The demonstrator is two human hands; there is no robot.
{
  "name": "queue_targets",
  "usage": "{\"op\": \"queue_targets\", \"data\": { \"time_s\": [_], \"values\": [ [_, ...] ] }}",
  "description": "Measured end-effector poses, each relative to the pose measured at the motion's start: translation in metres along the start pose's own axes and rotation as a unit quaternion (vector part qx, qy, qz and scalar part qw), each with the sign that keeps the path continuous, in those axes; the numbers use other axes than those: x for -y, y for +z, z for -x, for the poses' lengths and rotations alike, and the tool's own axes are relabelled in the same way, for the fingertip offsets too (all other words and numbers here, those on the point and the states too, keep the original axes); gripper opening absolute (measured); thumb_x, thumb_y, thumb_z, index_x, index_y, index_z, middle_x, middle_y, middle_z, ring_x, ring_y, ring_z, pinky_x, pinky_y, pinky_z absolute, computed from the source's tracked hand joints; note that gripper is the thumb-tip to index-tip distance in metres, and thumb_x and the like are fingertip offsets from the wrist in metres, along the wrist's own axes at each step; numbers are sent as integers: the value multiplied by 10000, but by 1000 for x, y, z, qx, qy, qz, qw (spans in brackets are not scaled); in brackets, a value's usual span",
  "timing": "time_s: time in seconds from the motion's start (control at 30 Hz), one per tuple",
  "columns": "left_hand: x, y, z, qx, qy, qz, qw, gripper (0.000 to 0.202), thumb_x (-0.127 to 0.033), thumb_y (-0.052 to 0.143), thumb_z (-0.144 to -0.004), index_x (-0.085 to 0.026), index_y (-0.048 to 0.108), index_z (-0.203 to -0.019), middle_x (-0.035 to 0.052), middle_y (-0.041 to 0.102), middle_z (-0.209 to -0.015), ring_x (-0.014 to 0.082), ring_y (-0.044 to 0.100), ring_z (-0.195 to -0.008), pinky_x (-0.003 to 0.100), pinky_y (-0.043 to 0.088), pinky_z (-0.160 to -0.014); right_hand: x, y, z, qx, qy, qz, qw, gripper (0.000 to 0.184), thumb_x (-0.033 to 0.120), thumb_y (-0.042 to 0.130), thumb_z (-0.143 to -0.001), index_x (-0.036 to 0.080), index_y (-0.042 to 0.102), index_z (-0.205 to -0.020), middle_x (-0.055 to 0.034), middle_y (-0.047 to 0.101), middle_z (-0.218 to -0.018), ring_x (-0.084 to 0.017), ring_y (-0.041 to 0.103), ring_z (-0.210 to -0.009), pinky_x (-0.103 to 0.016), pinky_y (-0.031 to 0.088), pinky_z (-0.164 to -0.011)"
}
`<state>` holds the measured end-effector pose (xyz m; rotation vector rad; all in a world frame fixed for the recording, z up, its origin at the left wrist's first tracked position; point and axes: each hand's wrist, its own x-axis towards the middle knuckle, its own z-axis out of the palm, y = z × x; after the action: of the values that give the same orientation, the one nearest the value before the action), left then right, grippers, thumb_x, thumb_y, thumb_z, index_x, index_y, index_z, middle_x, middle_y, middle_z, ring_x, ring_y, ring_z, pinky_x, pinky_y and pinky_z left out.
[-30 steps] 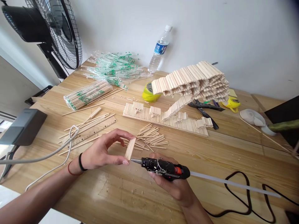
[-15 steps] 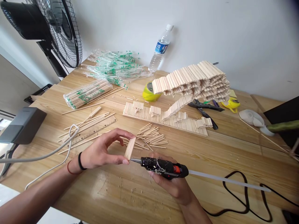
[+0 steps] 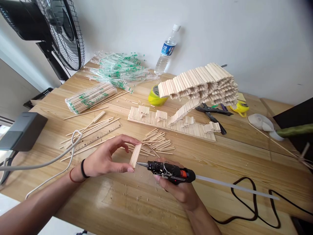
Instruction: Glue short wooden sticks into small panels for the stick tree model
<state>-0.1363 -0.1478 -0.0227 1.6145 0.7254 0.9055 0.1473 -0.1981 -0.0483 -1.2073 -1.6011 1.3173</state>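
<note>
My left hand point(image 3: 111, 156) pinches a small flat panel of wooden sticks point(image 3: 135, 156) by its two ends, between thumb and fingers. In my right hand point(image 3: 179, 192) is a black hot glue gun point(image 3: 171, 172), its metal nozzle pointing left at the panel's right edge near my left thumb. A clear glue stick point(image 3: 220, 183) juts from the back of the gun. Beyond the hands lies a pile of short cut sticks point(image 3: 158, 142). Farther back stands a structure of glued sticks point(image 3: 198, 85), rising at a slant from a long flat base point(image 3: 171, 125).
A ruler point(image 3: 97, 137) and longer sticks lie on the left, near a pale cable point(image 3: 53, 163). Behind are bagged sticks point(image 3: 90, 98), plastic wrappers point(image 3: 117, 70), a water bottle point(image 3: 166, 52) and yellow tape point(image 3: 156, 96). Black pliers point(image 3: 212, 114) lie behind the structure; a black cord point(image 3: 254, 202) curls at right.
The glue gun's nozzle has risen slightly along the panel's edge, away from my left thumb. My left hand keeps its pinch on the panel; the whole view has shifted a little.
</note>
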Motion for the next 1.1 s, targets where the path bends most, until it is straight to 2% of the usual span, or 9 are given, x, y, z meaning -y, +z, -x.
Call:
{"op": "queue_targets", "data": {
  "time_s": [0.17,0.37,0.57,0.77,0.97,1.1],
  "values": [
    [0,0,1,4,-1,10,1000,609,-255,925,-808,-273,677,-1364,109,714,-1377,277,666,-1260,363,549,-989,12,-1,-6,41,15,-18,999,281,445,694,-935,233,669,-753,-26,582,-726,-217,548,-694,-338,491,-681],
    [1,0,1,7,3,15,1000,628,-232,923,-808,-290,673,-1381,99,709,-1392,274,659,-1271,360,547,-992,21,0,-11,46,10,-32,998,265,406,664,-941,225,608,-756,-12,543,-723,-196,497,-679,-329,440,-657],
    [0,0,1,9,6,7,1000,624,-234,919,-812,-268,673,-1384,116,709,-1381,281,666,-1265,361,556,-985,20,0,-11,44,8,-41,998,225,378,662,-945,216,631,-793,-15,549,-740,-194,498,-691,-330,432,-670],
    [0,0,1,12,12,10,1000,647,-217,925,-802,-299,668,-1390,91,714,-1378,261,670,-1254,336,543,-975,15,-2,-10,37,17,-68,997,240,372,683,-949,218,611,-779,6,514,-737,-181,468,-693,-307,410,-652],
    [-1,-1,1,10,13,7,1000,629,-223,917,-810,-289,675,-1387,101,716,-1374,269,669,-1248,343,546,-962,15,-2,-10,29,14,-73,997,218,317,691,-939,218,609,-763,9,548,-750,-180,493,-713,-308,418,-700],
    [-1,-1,2,14,12,8,1000,629,-226,910,-821,-302,668,-1397,90,708,-1386,255,654,-1264,321,541,-961,14,-2,-10,27,19,-78,996,220,330,683,-953,219,612,-778,10,539,-733,-178,479,-696,-304,417,-677]
  ]
}}
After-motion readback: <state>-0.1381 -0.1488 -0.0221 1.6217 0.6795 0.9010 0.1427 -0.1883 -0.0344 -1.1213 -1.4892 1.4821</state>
